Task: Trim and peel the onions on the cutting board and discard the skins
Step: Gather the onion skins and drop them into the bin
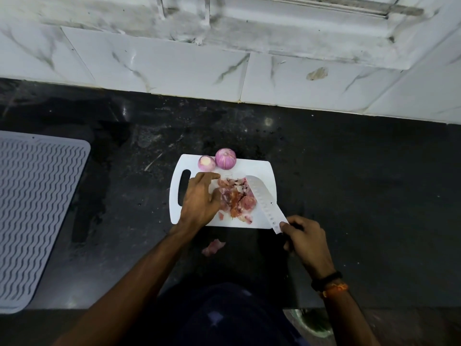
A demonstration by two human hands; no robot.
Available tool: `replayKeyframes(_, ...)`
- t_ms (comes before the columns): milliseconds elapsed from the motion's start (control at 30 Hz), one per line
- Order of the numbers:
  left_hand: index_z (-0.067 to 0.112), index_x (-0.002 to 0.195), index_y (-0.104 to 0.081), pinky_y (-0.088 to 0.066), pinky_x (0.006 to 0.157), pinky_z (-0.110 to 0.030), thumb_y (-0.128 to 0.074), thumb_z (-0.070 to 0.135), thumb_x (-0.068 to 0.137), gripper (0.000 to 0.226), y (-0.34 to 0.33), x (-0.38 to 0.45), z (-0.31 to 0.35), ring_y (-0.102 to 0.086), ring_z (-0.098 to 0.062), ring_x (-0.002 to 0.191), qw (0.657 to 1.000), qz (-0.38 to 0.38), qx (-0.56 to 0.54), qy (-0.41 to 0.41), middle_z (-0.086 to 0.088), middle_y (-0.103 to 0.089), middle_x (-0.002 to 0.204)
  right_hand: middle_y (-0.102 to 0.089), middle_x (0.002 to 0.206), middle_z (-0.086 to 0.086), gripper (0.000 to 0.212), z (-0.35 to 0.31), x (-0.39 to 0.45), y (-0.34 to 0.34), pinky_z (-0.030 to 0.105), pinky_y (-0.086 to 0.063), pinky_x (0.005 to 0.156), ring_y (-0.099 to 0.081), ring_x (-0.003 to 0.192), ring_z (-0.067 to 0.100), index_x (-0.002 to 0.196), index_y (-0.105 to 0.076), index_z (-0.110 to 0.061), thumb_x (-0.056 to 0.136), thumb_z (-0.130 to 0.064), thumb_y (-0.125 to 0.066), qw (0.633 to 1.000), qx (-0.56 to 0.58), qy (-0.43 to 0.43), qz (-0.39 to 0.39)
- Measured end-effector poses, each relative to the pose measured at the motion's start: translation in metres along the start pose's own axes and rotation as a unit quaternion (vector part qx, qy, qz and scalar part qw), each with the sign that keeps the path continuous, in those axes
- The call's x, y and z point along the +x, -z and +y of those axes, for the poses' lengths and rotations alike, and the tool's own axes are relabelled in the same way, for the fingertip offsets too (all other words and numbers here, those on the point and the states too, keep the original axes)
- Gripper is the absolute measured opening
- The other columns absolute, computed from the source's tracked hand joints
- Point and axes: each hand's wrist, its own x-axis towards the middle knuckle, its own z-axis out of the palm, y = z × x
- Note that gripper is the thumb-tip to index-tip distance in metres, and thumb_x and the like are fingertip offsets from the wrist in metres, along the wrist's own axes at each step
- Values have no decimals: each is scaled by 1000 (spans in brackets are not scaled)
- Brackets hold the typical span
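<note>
Two peeled purple onions sit at the far edge of the white cutting board (264,171): a smaller one (206,163) with its cut face up and a larger one (225,158) beside it. A heap of onion skins (237,199) lies mid-board. My left hand (199,201) rests on the board, its fingers curled around the left side of the heap. My right hand (304,236) grips the handle of a white knife (265,203), whose blade lies flat against the right side of the skins.
One loose skin piece (213,246) lies on the black counter (349,183) just in front of the board. A grey ribbed mat (37,208) covers the counter at far left. A tiled wall runs along the back. A round container (313,323) shows below the counter edge at lower right.
</note>
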Motion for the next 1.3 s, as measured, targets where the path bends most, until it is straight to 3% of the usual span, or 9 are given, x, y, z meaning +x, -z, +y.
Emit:
replayKeyframes(100,20,111,-65,-55,80,-32,-69,28,84,28,3,-2,11,-64,-14,93,998,-24,-51,-18,4,-67,107,-60,61,7,23,-1,-2,-3,26,-34,40,-51,44,20,71,-67,-10,92,-12,-59,991,120,-45,-44)
replayKeyframes(167,21,104,-67,-56,78,-26,-74,22,86,19,1,-4,19,-67,-8,89,989,-31,-140,21,7,-72,99,-57,66,11,19,-3,-3,-5,22,-28,37,-45,43,19,77,-66,-6,93,-9,-56,976,188,-72,-77)
replayKeyframes(333,13,114,-67,-57,76,-31,-70,5,89,27,-2,3,30,-70,-26,103,901,-75,-389,175,-7,-74,110,-55,65,12,20,-4,-4,-4,19,-26,34,-41,42,19,85,-65,5,93,-9,-54,966,211,-83,-122)
replayKeyframes(467,5,114,-70,-57,81,-31,-69,-2,87,28,0,8,39,-71,-23,100,880,-97,-427,184,-12,-74,108,-54,64,13,18,-4,-5,-5,20,-25,33,-41,41,20,83,-66,2,93,-7,-54,966,212,-71,-133)
replayKeyframes(733,7,97,-73,-58,75,-30,-78,-2,77,22,-1,9,35,-72,-20,87,899,-57,-394,182,-10,-76,92,-57,66,12,21,-2,-2,-7,22,-28,36,-45,44,20,77,-66,-3,94,-10,-57,971,208,-53,-110)
replayKeyframes(833,14,92,-73,-60,78,-32,-77,-3,78,23,-2,11,26,-73,-16,90,944,-37,-292,153,-3,-77,90,-63,65,10,20,2,3,-5,27,-35,41,-53,47,23,76,-68,-7,93,-14,-60,989,145,-25,-34)
replayKeyframes(967,17,92,-73,-55,71,-12,-74,3,83,17,1,10,26,-69,6,81,988,-17,-128,88,11,-75,87,-69,61,7,14,5,10,-2,30,-49,46,-65,53,24,88,-73,-22,92,-20,-61,998,42,-3,35)
replayKeyframes(1100,19,85,-73,-60,73,-29,-82,14,78,12,1,14,25,-71,-1,73,995,-10,-73,64,10,-75,80,-69,57,6,12,5,15,-5,30,-53,48,-67,53,22,89,-73,-24,92,-23,-61,999,23,-6,48)
replayKeyframes(1300,18,84,-76,-59,77,-33,-80,13,79,8,-1,19,27,-69,-4,72,999,-18,-25,15,8,-75,78,-69,60,2,11,8,20,-13,24,-51,49,-67,54,12,92,-72,-23,92,-24,-61,997,28,-6,76)
